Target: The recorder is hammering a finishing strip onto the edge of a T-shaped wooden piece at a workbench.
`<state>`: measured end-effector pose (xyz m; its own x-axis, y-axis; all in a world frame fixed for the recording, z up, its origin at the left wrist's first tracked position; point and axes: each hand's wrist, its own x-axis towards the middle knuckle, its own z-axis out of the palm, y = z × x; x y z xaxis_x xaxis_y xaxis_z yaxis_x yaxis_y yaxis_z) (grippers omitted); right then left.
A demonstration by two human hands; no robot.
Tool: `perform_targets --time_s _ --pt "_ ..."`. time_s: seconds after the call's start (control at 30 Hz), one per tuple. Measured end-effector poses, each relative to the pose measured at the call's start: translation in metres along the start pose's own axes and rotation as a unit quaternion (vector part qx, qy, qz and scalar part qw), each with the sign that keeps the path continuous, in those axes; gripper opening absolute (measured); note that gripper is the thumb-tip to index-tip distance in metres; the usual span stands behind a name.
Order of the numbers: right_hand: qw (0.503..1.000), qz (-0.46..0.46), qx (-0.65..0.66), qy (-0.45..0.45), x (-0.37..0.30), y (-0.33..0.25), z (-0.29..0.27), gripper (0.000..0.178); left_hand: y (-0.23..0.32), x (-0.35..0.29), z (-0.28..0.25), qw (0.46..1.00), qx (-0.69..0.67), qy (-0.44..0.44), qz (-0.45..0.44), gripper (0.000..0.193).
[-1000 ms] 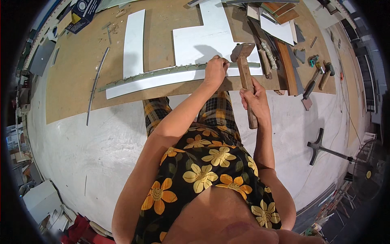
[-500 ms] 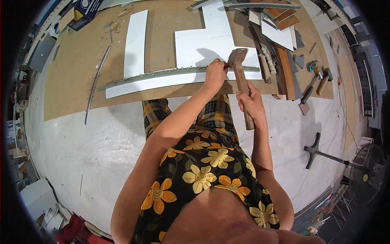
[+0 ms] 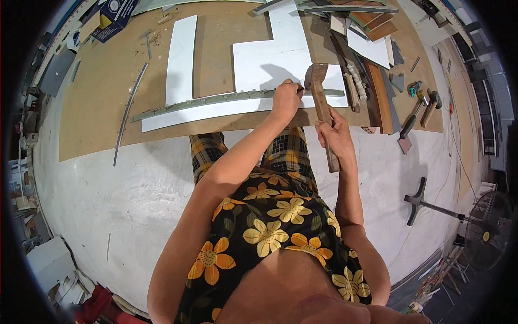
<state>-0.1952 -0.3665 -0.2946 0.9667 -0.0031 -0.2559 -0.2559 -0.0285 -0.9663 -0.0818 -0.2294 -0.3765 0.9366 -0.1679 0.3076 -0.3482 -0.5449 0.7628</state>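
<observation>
My right hand [image 3: 334, 134] is wrapped round the wooden handle of a hammer [image 3: 319, 92]. The hammer's broad brown head is raised over the green strip [image 3: 226, 96], just right of my left hand [image 3: 287, 99]. That hand is closed in a pinch at the strip. A small dark end shows at its fingertips, too little to name. The long, narrow strip has several small bumps along it and lies across a white cut-out panel [image 3: 280, 62] at the table's near edge.
On the brown table [image 3: 108, 102], a thin grey strip [image 3: 129, 102] lies left, overhanging the front edge. Wood and board offcuts [image 3: 372, 38] pile up at the right. Beyond them lie another hammer [image 3: 430, 107] and small tools. A black fan [image 3: 487, 227] stands at the lower right.
Hardly anything differs. The hammer head has shifted very slightly, and my left hand keeps its pinch in the same place on the strip.
</observation>
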Motion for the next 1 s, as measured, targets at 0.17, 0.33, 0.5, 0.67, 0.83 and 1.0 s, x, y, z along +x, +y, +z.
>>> perform_targets --time_s 0.17,0.33,0.5,0.67,0.83,1.0 --pt "1.0 -0.009 0.015 -0.002 -0.002 -0.001 0.0 0.05 -0.002 -0.001 0.002 1.0 -0.004 0.0 -0.003 0.01" --pt "1.0 0.012 0.004 0.0 0.003 -0.001 0.0 0.048 -0.002 -0.001 0.0 1.0 0.007 -0.002 0.002 0.011" --pt "1.0 -0.006 0.008 -0.001 0.0 -0.002 0.002 0.048 0.001 0.0 -0.002 1.0 -0.001 0.002 0.0 0.011" --pt "1.0 0.004 0.001 0.001 0.002 -0.003 0.001 0.047 -0.004 -0.003 0.0 0.999 0.032 -0.009 0.002 0.012" --pt "1.0 0.01 0.007 0.008 0.001 0.002 0.001 0.048 -0.002 -0.001 0.001 1.0 0.009 0.004 0.014 0.012" --pt "1.0 0.015 0.004 0.005 -0.001 0.0 -0.001 0.046 -0.004 -0.002 0.001 1.0 0.024 -0.002 0.014 0.01"
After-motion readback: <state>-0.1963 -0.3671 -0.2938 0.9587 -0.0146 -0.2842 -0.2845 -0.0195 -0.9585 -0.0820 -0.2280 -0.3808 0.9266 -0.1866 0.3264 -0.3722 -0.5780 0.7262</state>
